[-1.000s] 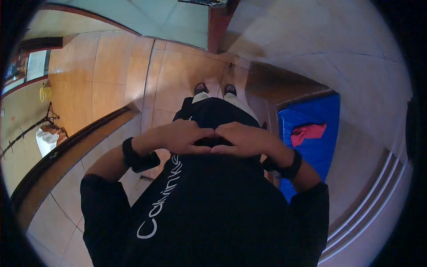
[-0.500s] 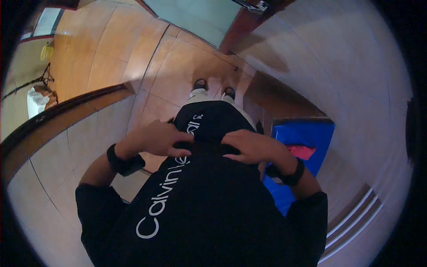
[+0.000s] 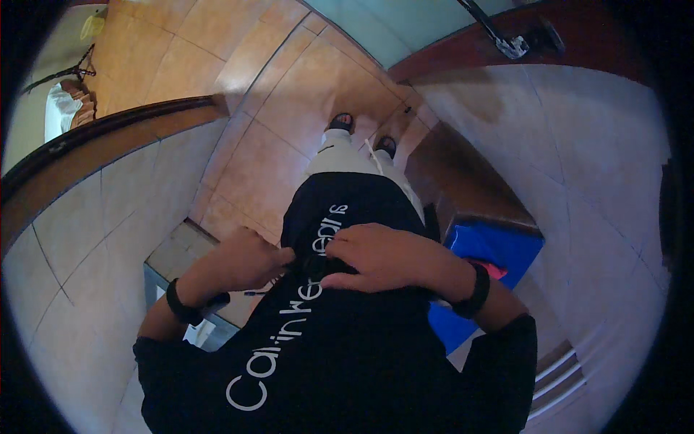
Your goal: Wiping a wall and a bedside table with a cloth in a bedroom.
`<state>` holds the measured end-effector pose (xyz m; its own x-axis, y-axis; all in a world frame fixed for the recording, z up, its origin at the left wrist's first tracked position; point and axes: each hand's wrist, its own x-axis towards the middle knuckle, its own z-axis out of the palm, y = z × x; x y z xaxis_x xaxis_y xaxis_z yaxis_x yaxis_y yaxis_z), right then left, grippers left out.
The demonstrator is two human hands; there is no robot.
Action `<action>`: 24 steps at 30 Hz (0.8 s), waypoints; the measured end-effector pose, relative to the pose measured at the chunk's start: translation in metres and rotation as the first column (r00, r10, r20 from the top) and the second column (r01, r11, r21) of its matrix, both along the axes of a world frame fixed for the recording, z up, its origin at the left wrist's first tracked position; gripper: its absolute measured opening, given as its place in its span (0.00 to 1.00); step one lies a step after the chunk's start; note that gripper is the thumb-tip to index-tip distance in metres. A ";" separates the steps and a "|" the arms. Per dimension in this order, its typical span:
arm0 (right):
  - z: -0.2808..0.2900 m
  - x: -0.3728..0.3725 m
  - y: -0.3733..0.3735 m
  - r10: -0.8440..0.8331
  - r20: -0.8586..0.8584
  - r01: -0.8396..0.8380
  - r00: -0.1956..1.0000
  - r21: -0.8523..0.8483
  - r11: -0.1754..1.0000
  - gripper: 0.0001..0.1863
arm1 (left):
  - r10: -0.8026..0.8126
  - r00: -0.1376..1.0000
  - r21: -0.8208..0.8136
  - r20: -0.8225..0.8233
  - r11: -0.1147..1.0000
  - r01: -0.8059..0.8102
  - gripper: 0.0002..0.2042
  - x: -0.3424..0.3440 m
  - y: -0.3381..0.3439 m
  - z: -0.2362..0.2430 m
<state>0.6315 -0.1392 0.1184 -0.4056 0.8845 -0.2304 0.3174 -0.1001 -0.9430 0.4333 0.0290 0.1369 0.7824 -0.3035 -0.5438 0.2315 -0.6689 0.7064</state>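
Note:
I wear a black T-shirt (image 3: 390,340) with white lettering down its front. At its left side my left hand (image 3: 249,262) is closed, its fingertips curled on a fold of the black cloth. My right hand (image 3: 383,257) lies across the shirt's middle, thumb and fingers bent around a bunched bit of the same fabric. Only a small gap parts the two hands, and the dark folds between them are hard to make out. Each wrist has a black band, the left one (image 3: 184,304) and the right one (image 3: 476,291). Below the hem show light trousers (image 3: 347,155) and dark sandals.
To my right a blue-topped piece (image 3: 499,253) with a pink cloth (image 3: 486,267) stands by a brown box-like block (image 3: 470,181). A tiled low wall with a dark wooden edge (image 3: 123,134) runs at left. White bars (image 3: 560,380) lie at lower right, a glass panel (image 3: 405,25) ahead.
My right hand has moved left across the shirt, closer to my left hand, which has dropped a little lower. The shirt cloth has shifted and wrinkled. The whole view has turned slightly.

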 end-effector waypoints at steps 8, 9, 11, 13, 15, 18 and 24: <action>-0.008 -0.025 0.044 0.085 -0.054 -0.093 0.995 -0.173 0.980 0.29 | -0.189 0.973 0.167 0.135 0.972 0.166 0.07 0.048 0.041 0.033; -0.010 -0.020 0.050 0.126 -0.109 -0.146 0.986 -0.196 0.970 0.29 | -0.168 0.973 0.158 0.159 0.977 0.143 0.07 0.049 0.042 0.034; -0.009 -0.018 0.055 0.157 -0.169 -0.193 0.973 -0.223 0.956 0.29 | -0.152 0.972 0.139 0.182 0.982 0.127 0.06 0.051 0.045 0.034; -0.007 -0.019 0.053 0.111 -0.284 -0.209 0.952 -0.345 0.915 0.29 | -0.165 0.966 0.154 0.200 0.979 0.136 0.06 0.054 0.049 0.034; -0.010 -0.015 0.050 0.080 -0.289 -0.176 0.954 -0.323 0.930 0.29 | -0.174 0.968 0.143 0.179 0.978 0.150 0.05 0.054 0.053 0.034; -0.012 -0.011 0.043 0.024 -0.243 -0.092 0.970 -0.275 0.957 0.27 | -0.181 0.968 0.171 0.172 0.973 0.152 0.05 0.054 0.052 0.035; -0.004 -0.011 0.029 -0.018 -0.067 0.004 0.998 -0.192 0.981 0.25 | -0.125 0.973 0.172 0.193 0.981 0.092 0.03 0.048 0.055 0.038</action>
<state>0.6203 -0.1100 0.1145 -0.4167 0.8313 -0.3679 0.2511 -0.2838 -0.9254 0.4809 0.0842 0.1752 0.8483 -0.3137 -0.4266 0.0151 -0.7910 0.6117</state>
